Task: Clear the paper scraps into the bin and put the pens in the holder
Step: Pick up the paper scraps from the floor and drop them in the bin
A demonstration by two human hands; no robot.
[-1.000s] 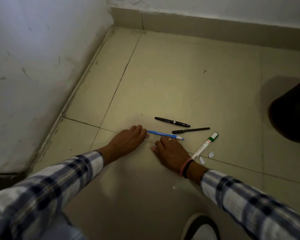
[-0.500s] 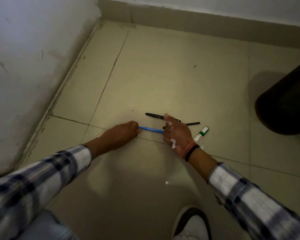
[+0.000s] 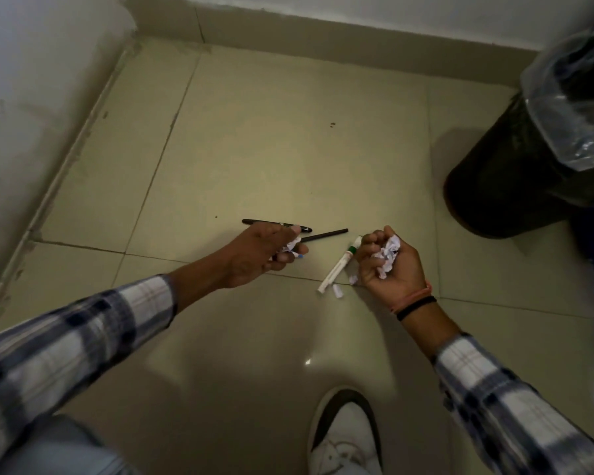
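Note:
My right hand is turned palm up and cupped around crumpled white paper scraps. My left hand is raised off the floor and closed on a small paper scrap together with the blue pen, of which only the tip shows. On the floor lie a black pen, a thin black pen and a white marker with a green band. Two small scraps lie by the marker's near end. A black bin with a clear liner stands at the right.
The beige tiled floor meets white walls at the left and at the back. My white shoe is at the bottom centre. No pen holder is in view.
Both hands have lifted off the floor. The blue pen has left the floor and is now in my left hand. My right hand has turned palm up with scraps. The view shifted right, showing more bin.

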